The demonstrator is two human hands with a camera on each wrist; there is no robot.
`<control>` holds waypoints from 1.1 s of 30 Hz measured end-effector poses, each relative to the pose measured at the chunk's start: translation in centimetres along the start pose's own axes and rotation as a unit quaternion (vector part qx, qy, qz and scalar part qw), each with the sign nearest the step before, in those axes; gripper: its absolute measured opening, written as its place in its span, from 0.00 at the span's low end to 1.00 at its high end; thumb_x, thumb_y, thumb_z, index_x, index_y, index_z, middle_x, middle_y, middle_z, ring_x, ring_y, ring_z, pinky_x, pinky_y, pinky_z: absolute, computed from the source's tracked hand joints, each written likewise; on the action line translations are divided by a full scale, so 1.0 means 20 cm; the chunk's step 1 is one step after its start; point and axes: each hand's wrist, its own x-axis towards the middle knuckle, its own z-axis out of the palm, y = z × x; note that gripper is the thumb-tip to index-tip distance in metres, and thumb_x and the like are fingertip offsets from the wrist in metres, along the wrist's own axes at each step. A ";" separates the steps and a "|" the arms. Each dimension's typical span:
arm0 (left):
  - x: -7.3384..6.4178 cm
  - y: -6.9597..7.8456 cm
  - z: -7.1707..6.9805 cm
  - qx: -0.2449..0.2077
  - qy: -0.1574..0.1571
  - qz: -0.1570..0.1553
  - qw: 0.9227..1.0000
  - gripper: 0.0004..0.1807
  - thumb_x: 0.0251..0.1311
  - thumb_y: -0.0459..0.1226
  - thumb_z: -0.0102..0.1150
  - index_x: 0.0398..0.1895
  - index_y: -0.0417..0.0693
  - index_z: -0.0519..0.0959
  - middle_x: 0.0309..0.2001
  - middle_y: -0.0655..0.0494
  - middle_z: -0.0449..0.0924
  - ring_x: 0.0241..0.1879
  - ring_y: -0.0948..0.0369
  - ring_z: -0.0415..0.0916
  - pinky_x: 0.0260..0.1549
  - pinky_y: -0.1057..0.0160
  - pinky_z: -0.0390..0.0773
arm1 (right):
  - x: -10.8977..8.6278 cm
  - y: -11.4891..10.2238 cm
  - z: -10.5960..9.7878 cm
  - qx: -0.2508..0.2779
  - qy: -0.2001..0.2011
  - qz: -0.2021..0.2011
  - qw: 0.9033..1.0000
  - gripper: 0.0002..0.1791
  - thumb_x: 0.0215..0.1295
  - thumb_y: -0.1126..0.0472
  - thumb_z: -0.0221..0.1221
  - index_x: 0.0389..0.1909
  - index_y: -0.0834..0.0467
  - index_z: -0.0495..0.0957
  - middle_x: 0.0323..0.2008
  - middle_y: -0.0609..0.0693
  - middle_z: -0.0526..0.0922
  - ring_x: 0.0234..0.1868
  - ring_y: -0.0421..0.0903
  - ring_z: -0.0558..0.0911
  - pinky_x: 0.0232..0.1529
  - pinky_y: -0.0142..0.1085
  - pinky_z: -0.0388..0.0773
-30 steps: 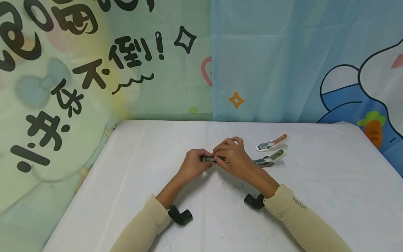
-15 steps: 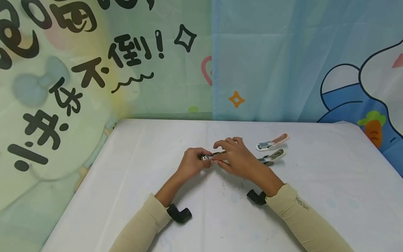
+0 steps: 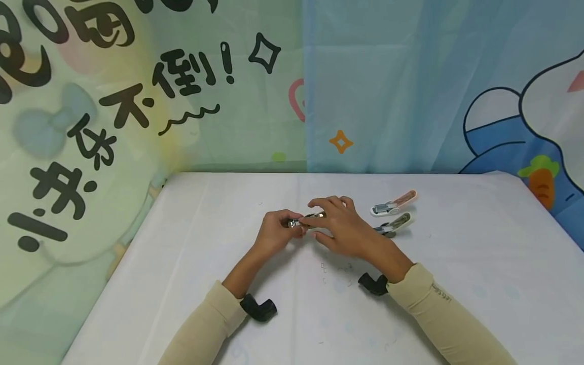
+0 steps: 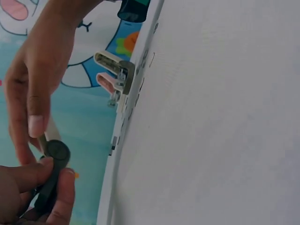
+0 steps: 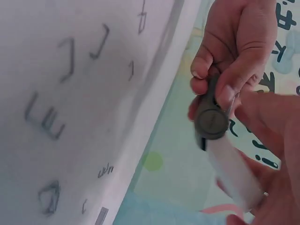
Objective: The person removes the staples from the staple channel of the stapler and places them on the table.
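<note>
A small stapler with a dark grey round pivot [image 5: 211, 123] and a white handle [image 5: 234, 173] is held above the table. My left hand [image 3: 276, 230] pinches its dark end between thumb and fingers; in the head view its silvery tip [image 3: 293, 223] shows there. Over the stapler's other side reaches my right hand [image 3: 344, 228], a straight index finger touching its top and the thumb apart from it. The right fingers partly hide the handle. Two more staplers, one pink and white [image 3: 394, 204], one green and white [image 3: 393, 225], lie on the table at the right.
Several loose staples [image 5: 72, 58] are scattered over the white tabletop [image 3: 219, 203], and a short grey strip [image 5: 101, 216] lies near its edge. Patterned cloth [image 3: 388, 91] hangs behind the table. A black wrist fitting [image 3: 258, 307] sticks out from each sleeve.
My right thumb has moved away from the stapler while the index finger has stretched out over it. The left hand keeps its pinch, shifting slightly up and left with the stapler.
</note>
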 end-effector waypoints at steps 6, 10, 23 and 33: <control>0.00 0.02 -0.01 -0.141 -0.015 -0.060 0.988 0.15 0.56 0.21 0.61 0.46 0.23 0.75 0.41 0.33 0.79 0.31 0.57 0.84 0.40 0.56 0.81 | 0.01 0.00 -0.01 -0.047 0.065 -0.014 0.997 0.12 0.63 0.57 0.63 0.47 0.47 0.86 0.60 0.55 0.70 0.59 0.56 0.66 0.53 0.58 0.57; 0.00 0.03 0.00 -0.181 -0.029 -0.076 0.980 0.15 0.56 0.19 0.59 0.47 0.24 0.73 0.43 0.28 0.77 0.32 0.57 0.84 0.41 0.55 0.80 | 0.02 -0.02 -0.01 -0.091 0.085 -0.034 0.992 0.09 0.64 0.58 0.62 0.41 0.46 0.87 0.58 0.55 0.72 0.61 0.57 0.66 0.54 0.59 0.57; -0.01 0.02 0.05 0.026 -0.005 -0.005 1.000 0.09 0.55 0.22 0.63 0.40 0.31 0.79 0.35 0.45 0.82 0.29 0.59 0.81 0.31 0.64 0.80 | 0.05 -0.11 0.03 0.000 0.076 0.051 0.996 0.03 0.56 0.63 0.70 0.31 0.52 0.88 0.45 0.46 0.82 0.60 0.56 0.69 0.60 0.66 0.45; -0.02 0.03 0.06 0.135 0.020 0.026 0.990 0.08 0.52 0.25 0.67 0.36 0.35 0.82 0.30 0.53 0.83 0.24 0.66 0.73 0.23 0.69 0.72 | 0.05 -0.06 0.09 -0.030 0.140 -0.025 0.989 0.04 0.57 0.65 0.69 0.25 0.56 0.86 0.38 0.46 0.83 0.47 0.48 0.74 0.56 0.58 0.56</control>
